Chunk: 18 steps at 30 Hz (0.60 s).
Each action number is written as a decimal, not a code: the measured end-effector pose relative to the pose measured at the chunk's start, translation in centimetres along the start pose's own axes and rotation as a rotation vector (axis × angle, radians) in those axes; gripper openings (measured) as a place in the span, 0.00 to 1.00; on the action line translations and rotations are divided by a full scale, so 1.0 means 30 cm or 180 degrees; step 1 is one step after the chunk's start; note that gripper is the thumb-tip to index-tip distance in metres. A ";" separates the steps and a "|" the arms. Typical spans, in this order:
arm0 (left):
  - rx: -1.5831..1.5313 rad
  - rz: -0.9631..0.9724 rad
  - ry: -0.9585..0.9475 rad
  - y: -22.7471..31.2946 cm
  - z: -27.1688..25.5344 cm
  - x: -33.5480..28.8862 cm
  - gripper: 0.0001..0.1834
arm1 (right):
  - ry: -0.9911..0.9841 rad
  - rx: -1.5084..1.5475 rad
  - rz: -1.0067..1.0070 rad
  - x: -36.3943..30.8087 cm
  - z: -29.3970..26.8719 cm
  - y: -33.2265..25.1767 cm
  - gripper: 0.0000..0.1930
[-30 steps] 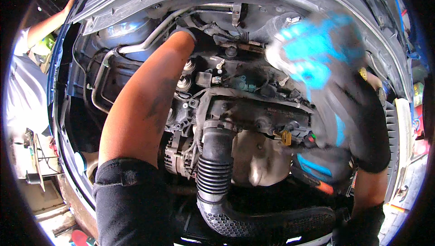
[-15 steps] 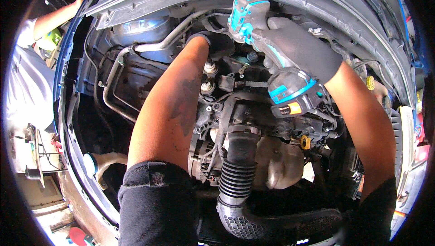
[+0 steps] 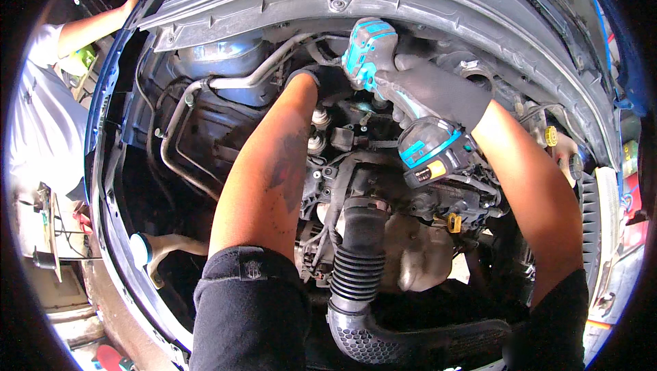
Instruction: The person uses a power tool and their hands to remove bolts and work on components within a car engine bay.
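Observation:
A teal and black cordless impact driver (image 3: 369, 53) is in my right hand (image 3: 438, 90), which wears a dark glove and wraps round the grip. Its battery (image 3: 434, 152) hangs over the engine, toward me. The driver's nose points down and left at the back of the engine, and its tip is hidden. Beside it, just left, is my gloved left hand (image 3: 332, 84). Its fingers are out of sight behind the driver and my wrist. Below my hands sit the engine's coil-like plugs (image 3: 318, 131) and a dark connector (image 3: 342, 138).
A ribbed black intake hose (image 3: 357, 275) runs across the front. Metal pipes (image 3: 239, 80) bend along the left, by a blue strut tower (image 3: 226, 56). The plastic cowl (image 3: 274, 5) borders the back. On the left, another person's arm (image 3: 96, 29) rests at the car's edge.
The view has shifted slightly. The driver's head has come a little nearer to me, away from the cowl, still in my right hand. My left hand stays beside it.

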<state>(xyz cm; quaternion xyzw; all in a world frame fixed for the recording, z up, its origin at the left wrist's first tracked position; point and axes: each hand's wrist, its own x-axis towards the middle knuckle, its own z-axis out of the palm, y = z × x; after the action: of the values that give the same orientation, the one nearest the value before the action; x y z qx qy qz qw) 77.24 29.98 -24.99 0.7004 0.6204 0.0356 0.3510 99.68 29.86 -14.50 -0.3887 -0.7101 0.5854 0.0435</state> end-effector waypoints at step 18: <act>0.0561 -0.0192 0.0308 -0.113 0.027 0.097 0.16 | 0.0394 -0.1701 -0.0883 0.185 0.038 0.108 0.18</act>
<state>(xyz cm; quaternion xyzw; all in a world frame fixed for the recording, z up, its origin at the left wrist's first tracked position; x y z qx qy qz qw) 75.44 32.18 -28.53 0.7070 0.6582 0.0041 0.2586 96.86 32.35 -19.84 -0.3207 -0.8812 0.3417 0.0624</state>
